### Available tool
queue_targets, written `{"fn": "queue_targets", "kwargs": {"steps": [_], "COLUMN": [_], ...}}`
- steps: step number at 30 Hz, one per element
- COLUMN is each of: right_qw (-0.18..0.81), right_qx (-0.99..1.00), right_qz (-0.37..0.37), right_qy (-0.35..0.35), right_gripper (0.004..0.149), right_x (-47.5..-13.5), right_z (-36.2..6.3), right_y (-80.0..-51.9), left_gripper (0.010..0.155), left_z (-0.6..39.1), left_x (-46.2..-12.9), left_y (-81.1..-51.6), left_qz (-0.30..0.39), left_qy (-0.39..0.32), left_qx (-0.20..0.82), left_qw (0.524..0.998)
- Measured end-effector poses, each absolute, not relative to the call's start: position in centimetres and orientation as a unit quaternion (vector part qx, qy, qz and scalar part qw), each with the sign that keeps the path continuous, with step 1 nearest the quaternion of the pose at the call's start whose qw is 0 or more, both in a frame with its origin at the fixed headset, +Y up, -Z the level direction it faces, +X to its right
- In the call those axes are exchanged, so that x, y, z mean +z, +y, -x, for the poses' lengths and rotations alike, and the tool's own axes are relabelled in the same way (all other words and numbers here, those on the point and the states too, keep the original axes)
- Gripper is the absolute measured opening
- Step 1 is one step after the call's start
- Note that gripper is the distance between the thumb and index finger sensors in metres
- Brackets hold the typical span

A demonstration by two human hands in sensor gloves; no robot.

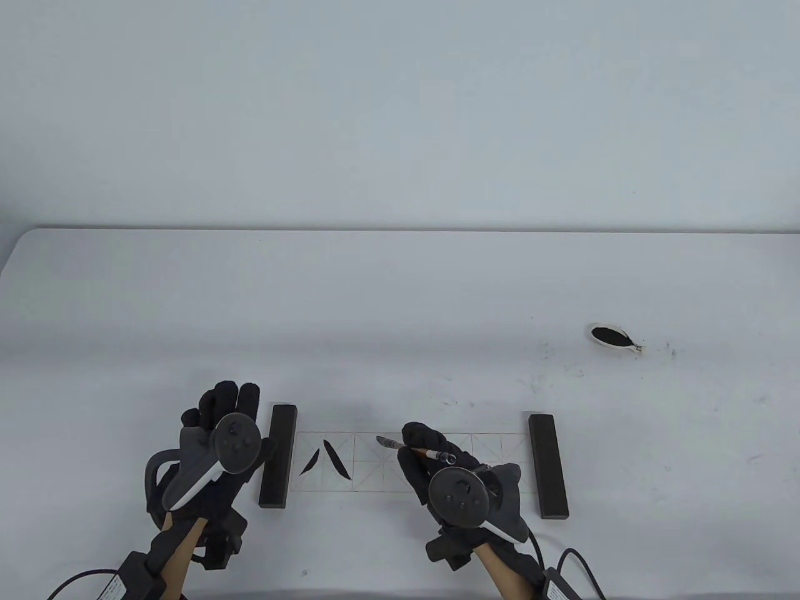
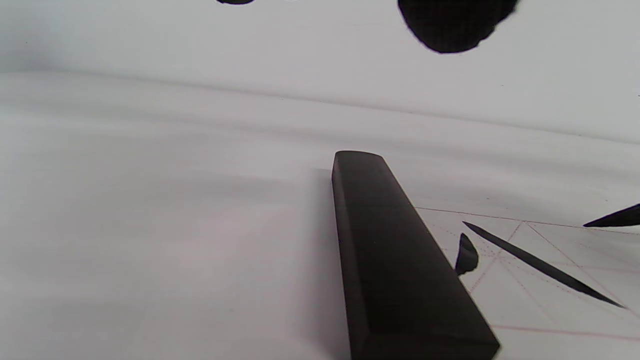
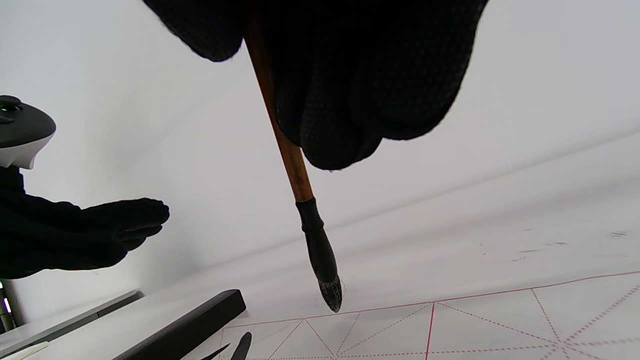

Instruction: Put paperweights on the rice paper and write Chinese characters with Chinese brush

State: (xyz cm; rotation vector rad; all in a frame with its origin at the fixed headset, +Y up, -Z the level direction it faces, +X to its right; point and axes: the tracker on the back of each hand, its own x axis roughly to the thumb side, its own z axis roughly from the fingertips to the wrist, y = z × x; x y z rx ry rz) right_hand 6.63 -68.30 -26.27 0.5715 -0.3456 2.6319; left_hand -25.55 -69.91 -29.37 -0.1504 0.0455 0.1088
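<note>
A strip of gridded rice paper [image 1: 375,470] lies near the table's front edge. A dark paperweight [image 1: 278,455] sits on its left end and a second paperweight [image 1: 548,465] on its right end. Two black ink strokes [image 1: 326,460] fill the leftmost square. My right hand [image 1: 424,445] grips a brown-handled brush [image 1: 425,451], whose dark tip [image 3: 332,295] hangs just above the paper's [image 3: 475,325] far edge in the second square. My left hand [image 1: 220,420] is held flat with straight fingers, left of the left paperweight [image 2: 395,260], touching nothing.
A small white dish of black ink [image 1: 611,336] stands far right, well behind the paper. Faint ink specks mark the white table [image 1: 400,294] between dish and paper.
</note>
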Motion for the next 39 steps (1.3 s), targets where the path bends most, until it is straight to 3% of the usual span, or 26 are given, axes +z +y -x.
{"fn": "queue_targets", "kwargs": {"steps": [10, 14, 22, 29, 39], "right_qw": [0.188, 0.220, 0.264, 0.243, 0.218], "right_qx": [0.955, 0.945, 0.932, 0.939, 0.951], "right_qz": [-0.204, -0.204, -0.234, -0.231, -0.186], "right_qy": [-0.107, -0.131, -0.086, -0.080, -0.117], "right_gripper": [0.046, 0.047, 0.047, 0.046, 0.045], "right_x": [-26.31, -26.08, -26.33, -26.48, -26.38], "right_z": [-6.53, -6.77, -6.39, -6.37, -7.18], "right_y": [-68.39, -68.06, -68.43, -68.54, -68.06], "left_gripper": [0.085, 0.085, 0.085, 0.085, 0.085], "left_z": [25.55, 25.55, 25.55, 25.53, 25.52], "left_x": [-29.34, -29.35, -29.35, -29.33, -29.33], "left_y": [-69.86, -69.86, -69.86, -69.82, -69.76], "left_qz": [0.077, 0.077, 0.077, 0.080, 0.079], "left_qy": [0.023, 0.023, 0.023, 0.022, 0.023], "left_qx": [0.056, 0.056, 0.056, 0.055, 0.056], "left_qw": [0.995, 0.995, 0.995, 0.995, 0.995]}}
